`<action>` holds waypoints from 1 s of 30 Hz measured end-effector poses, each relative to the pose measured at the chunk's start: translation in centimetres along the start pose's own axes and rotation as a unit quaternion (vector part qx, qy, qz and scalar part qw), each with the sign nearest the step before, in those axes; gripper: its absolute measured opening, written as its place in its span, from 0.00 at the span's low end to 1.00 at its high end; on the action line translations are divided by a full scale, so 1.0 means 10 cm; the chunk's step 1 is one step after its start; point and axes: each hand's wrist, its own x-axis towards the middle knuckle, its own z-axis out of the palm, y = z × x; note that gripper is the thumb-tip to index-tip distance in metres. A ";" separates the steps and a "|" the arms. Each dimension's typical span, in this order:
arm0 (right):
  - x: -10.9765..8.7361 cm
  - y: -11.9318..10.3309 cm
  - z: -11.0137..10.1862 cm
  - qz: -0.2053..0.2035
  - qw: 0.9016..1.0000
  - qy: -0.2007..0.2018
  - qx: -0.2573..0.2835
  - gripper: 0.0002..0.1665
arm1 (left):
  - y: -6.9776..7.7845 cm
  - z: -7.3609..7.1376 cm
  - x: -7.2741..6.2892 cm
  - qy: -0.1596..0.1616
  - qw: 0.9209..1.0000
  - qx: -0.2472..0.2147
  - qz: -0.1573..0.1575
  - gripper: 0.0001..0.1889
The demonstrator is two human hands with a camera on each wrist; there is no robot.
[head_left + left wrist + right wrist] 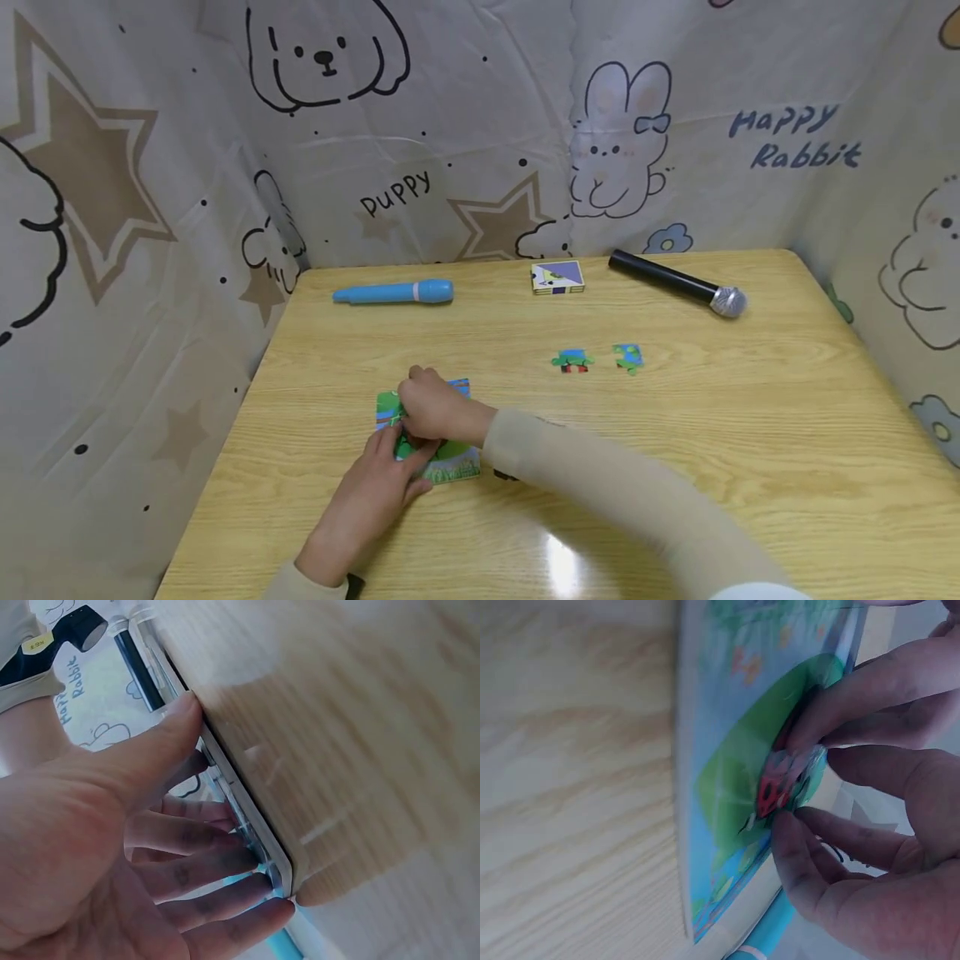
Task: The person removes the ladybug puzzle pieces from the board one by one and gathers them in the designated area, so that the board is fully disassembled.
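A small jigsaw board [457,471] with a printed grass border lies left of centre on the table. In the right wrist view, a red ladybug [772,796] on a green leaf shows on the puzzle. My right hand [438,406] is over the upper middle of the board, its curled thumb and fingers pinching a puzzle piece [808,778] at the ladybug; the fingers hide most of the piece. My left hand [375,477] rests at the board's lower left, fingers extended over it and thumb along the near edge. Both hands' fingertips are close together.
Two loose jigsaw pieces [572,362] lie right of the board. A dark bit [506,475] shows beneath the right sleeve. Along the back are a blue microphone [393,292], a card box [557,277] and a black microphone [675,282], before a printed cloth [480,108].
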 end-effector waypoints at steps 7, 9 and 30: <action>0.02 -0.05 0.01 0.041 0.999 -0.007 0.025 0.18 | -0.02 -0.02 -0.03 0.001 1.000 -0.011 0.027 0.29; 0.03 -0.05 0.01 0.054 0.998 -0.007 0.035 0.21 | -0.02 -0.03 -0.04 0.002 0.999 -0.011 0.037 0.29; 0.12 0.12 0.10 -0.016 0.991 0.041 0.129 0.20 | -0.02 -0.05 0.00 -0.031 0.999 0.006 0.011 0.28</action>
